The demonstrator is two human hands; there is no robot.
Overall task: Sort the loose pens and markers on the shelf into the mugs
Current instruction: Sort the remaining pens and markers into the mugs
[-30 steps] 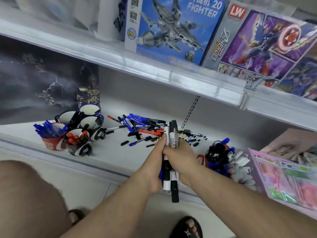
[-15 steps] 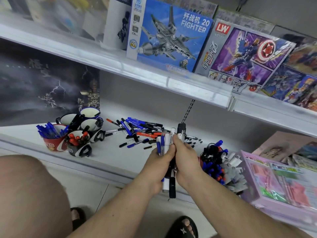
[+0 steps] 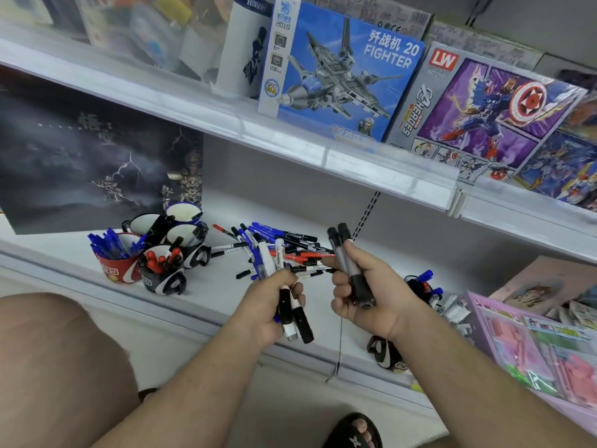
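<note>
The white shelf (image 3: pixel 106 287) carried all task items. A cluster of mugs (image 3: pixel 168 244) stood at its left end: the red mug (image 3: pixel 118 265) held blue pens, the black-and-white mug (image 3: pixel 164 276) in front held red markers. The loose pile of pens and markers (image 3: pixel 277 244) lay mid-shelf, just right of the mugs, behind both hands. Left hand (image 3: pixel 271 305) was curled round a bundle of markers (image 3: pixel 290 305), approx. upright; tips stuck out above the fingers, caps below the palm. Right hand (image 3: pixel 365 295) gripped two black markers (image 3: pixel 347 263), thumb across the barrels, caps above the fingers. Hands were apart, not touching.
</note>
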